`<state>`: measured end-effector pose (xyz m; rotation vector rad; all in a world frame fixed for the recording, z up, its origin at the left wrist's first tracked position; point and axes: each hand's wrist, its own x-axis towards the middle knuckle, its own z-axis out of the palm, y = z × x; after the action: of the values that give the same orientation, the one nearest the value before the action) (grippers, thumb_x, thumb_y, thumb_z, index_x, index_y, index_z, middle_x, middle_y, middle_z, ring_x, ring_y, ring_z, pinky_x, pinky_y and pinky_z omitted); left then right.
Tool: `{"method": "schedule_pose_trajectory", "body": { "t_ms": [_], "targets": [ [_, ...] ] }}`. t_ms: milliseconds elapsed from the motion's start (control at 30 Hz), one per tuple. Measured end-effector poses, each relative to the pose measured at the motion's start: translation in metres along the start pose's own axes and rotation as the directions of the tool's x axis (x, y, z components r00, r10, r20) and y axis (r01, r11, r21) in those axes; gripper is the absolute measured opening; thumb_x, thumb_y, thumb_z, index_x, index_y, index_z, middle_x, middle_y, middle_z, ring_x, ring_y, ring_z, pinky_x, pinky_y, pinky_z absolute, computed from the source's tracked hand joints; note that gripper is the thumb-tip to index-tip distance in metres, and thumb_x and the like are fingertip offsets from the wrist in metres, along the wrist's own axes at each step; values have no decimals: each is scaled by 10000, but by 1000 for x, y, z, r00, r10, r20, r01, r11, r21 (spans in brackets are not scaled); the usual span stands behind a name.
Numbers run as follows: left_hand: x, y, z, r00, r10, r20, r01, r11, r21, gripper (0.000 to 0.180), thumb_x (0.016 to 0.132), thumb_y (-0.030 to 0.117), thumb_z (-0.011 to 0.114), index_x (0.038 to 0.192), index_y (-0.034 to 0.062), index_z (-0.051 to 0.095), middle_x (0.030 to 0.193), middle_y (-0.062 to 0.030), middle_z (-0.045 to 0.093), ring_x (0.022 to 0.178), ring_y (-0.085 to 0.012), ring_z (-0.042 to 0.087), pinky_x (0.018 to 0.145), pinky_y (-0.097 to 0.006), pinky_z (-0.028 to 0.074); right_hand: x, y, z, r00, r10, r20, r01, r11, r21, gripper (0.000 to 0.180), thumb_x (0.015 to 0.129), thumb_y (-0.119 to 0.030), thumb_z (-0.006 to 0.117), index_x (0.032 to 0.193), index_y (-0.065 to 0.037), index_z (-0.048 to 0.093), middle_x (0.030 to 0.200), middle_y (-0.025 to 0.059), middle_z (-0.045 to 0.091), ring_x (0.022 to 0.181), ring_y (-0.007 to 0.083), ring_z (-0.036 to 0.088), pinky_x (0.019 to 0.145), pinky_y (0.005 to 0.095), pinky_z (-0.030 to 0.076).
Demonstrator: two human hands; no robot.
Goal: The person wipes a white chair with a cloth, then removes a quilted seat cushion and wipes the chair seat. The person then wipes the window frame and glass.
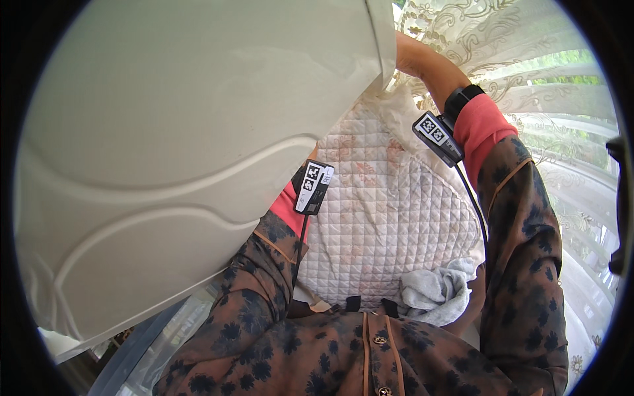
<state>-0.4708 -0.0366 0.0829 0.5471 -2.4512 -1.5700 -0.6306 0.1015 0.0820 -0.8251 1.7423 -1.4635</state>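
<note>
A large cream-coloured panel (pixel 198 86) with raised curved ridges fills the upper left, close in front of me; its kind is not certain. My left hand (pixel 313 154) goes behind its lower right edge, and only a sliver of skin shows above the sleeve. Past the panel's upper right edge reaches my right hand (pixel 411 56), its fingers hidden behind that edge. Whether either hand grips anything cannot be seen. Between my arms lies a white quilted cloth (pixel 376 204), stained in places, spread over my front and lap.
A crumpled grey cloth (pixel 436 290) rests at the lower right of the quilted cloth. Sheer curtains (pixel 561 99) with a scroll pattern hang along the right side. At the lower left, a blue-grey edge (pixel 132 350) shows beneath the panel.
</note>
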Motion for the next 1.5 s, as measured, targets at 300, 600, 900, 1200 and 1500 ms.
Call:
{"method": "schedule_pose_trajectory", "body": {
  "t_ms": [300,600,900,1200,1500],
  "targets": [
    [-1,3,-1,1000,5,6,-5,1000,6,459,880,291,631,1294,121,529,1174,-156,555,986,-328,569,779,-463,475,6,28,-5,952,294,-82,-250,904,348,272,884,-218,681,1077,-31,644,938,56,693,761,130,669,678,281,560],
    [0,5,-2,1000,11,10,-11,1000,9,472,877,293,634,1303,124,524,1198,-161,552,1010,-336,570,793,-471,475,4,20,-10,970,193,-150,-162,967,199,346,804,-218,752,1077,-33,646,917,76,699,804,170,668,753,319,524],
    [0,7,-3,1000,20,7,-20,1000,16,485,874,296,637,1312,126,519,1222,-167,548,1034,-344,570,807,-480,475,-4,-1,6,924,-347,-160,125,670,-732,359,802,-283,684,1059,-32,680,951,178,692,851,298,660,751,370,525],
    [1,9,-1,999,31,12,-31,999,25,497,870,298,640,1321,129,515,1246,-173,545,1058,-352,571,821,-489,476,-15,-2,9,942,-265,-207,-53,489,-871,260,836,-338,581,959,-125,664,892,119,697,849,333,662,706,412,536],
    [3,13,0,999,48,23,-49,998,45,510,867,300,643,1330,131,510,1270,-179,542,1082,-360,571,835,-497,476,-26,16,6,926,-313,-211,75,700,-710,277,851,-349,590,935,-98,673,871,153,685,825,355,649,698,412,510]
  ]
}}
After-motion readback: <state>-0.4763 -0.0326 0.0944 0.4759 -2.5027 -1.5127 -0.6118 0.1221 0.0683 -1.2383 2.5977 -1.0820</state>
